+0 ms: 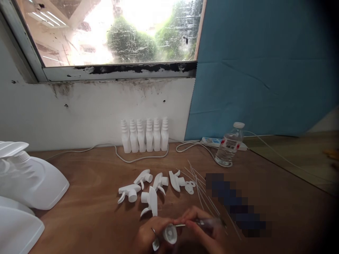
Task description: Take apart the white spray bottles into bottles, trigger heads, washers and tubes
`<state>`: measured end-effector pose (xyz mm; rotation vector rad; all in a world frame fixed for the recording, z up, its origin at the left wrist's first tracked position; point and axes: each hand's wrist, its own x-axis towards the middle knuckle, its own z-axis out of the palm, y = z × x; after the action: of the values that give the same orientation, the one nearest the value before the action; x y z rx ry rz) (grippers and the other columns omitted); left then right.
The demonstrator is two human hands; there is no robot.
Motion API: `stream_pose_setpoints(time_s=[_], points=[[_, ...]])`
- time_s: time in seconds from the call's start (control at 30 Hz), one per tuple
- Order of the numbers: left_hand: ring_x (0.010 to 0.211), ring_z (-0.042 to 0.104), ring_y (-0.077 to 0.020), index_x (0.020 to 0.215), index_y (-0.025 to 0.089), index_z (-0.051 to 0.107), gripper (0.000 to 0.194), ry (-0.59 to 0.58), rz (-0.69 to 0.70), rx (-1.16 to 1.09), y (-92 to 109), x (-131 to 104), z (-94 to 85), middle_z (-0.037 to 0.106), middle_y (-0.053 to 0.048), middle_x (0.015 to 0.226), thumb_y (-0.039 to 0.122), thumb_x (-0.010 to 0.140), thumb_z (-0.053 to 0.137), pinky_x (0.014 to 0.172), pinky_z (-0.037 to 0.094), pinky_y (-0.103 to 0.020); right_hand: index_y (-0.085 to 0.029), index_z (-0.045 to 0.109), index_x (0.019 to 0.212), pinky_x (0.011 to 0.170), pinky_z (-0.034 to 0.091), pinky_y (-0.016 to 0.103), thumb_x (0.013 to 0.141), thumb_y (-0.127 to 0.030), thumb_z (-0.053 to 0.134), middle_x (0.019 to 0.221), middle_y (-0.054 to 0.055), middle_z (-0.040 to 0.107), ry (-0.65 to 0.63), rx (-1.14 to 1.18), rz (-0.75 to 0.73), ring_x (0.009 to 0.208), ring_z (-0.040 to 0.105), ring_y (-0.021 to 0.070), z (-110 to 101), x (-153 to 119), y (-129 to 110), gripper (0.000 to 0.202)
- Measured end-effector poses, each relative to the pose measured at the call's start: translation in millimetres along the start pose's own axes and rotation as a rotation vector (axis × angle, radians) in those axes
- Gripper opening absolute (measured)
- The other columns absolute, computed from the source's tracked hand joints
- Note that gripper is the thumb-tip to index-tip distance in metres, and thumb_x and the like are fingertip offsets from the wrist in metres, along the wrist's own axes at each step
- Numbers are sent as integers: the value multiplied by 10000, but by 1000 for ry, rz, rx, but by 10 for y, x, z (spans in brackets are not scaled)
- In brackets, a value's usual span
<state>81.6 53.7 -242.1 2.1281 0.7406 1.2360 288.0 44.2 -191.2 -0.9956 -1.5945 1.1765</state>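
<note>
My left hand (148,233) is closed around a white trigger spray head (170,234), whose round cap opening faces me. A ring shows on one finger. Close beside it, my right hand (197,220) is closed on a slim tool, which looks like a screwdriver (181,225) with a see-through handle. Its thin metal shaft reaches toward the spray head; whether they touch cannot be made out. Just beyond the hands lie several more white trigger spray heads (152,201). Small white washers (189,187) and thin white dip tubes (202,192) are to their right.
Several small white bottles (149,135) stand in a row by the wall. Large white jugs (39,180) lie at the left. A water bottle (230,146) stands near a power strip (212,141) and its white cord (129,161). A blurred dark patch covers the right side.
</note>
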Motion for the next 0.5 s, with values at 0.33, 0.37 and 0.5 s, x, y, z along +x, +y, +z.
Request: stream_pose_setpoints(time_s=[0.33,0.37,0.5], points=[[824,666,-180,1187,234,582,336,7,-16,37,37,10,-5,709,-72,969,441,945,474,755,507,-244,-205,658,845,774,541,264,938,-260,512,849,54,699,-35,-21,-96,832,685,172,-84,52,-27,182],[814,660,-176,1194,230,568,321,15,-3,54,27,8,-5,703,-71,956,409,944,478,743,510,-242,-220,652,862,758,543,255,926,-215,518,868,50,703,-23,-97,-205,827,686,168,-74,35,-28,148],[828,656,-180,1244,202,515,337,42,157,129,-21,2,17,693,-87,935,354,944,502,752,532,-254,-239,602,845,633,526,280,862,-167,550,773,36,682,48,-310,-702,663,636,175,30,-34,40,90]])
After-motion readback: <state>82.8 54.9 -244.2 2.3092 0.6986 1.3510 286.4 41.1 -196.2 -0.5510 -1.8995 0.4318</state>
